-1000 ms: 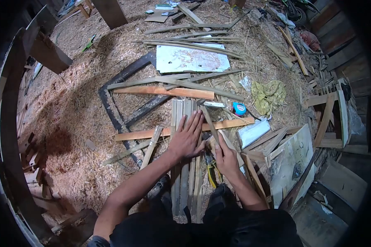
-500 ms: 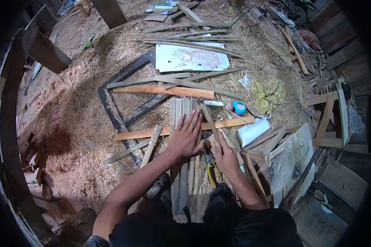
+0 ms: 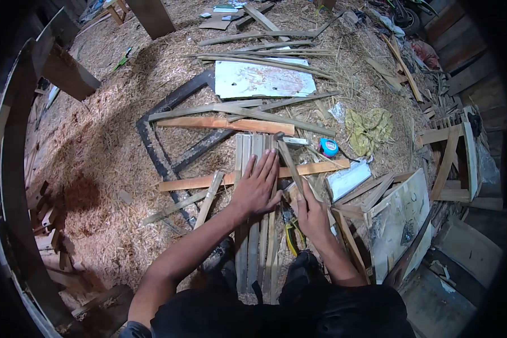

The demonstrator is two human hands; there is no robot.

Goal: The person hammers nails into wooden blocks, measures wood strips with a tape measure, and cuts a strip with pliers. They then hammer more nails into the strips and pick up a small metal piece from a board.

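Sawdust and straw cover the floor, strewn with offcuts. Left hand (image 3: 257,188) lies flat, fingers spread, pressing on a row of slats (image 3: 252,225) that runs away from the person between the knees. Right hand (image 3: 311,214), just right of it, is closed around the handle of a hammer (image 3: 288,159), whose head sits at the far end of the slats, beyond the left fingertips. 1 long plank (image 3: 208,182) passes crosswise under the slats, below the left palm. Past the right hand lie a blue tape measure (image 3: 328,147) and a yellow rag (image 3: 368,130). Farther out is a pale sheet (image 3: 263,80). Near the right wrist something yellow, possibly pliers (image 3: 289,239), shows dimly
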